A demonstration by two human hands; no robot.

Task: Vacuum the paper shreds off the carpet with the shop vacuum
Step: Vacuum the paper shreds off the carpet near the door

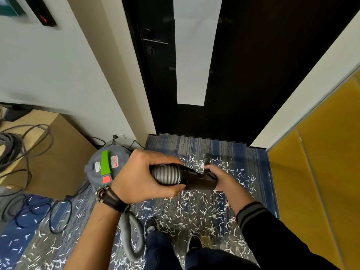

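Left hand (140,176) wraps grey ribbed hose (166,175); right hand (220,179) clasps its black nozzle tube (200,181). White paper shreds (175,213) cover the blue-grey carpet (194,145) to its door edge (apparently nearly all remains).

Left hand (139,177) grips hose (166,175); right hand (220,177) grips nozzle (200,181); shreds (187,209) on carpet (251,158)

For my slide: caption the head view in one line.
Left hand grips the ribbed hose, right hand the black wand, above carpet strewn with paper shreds.
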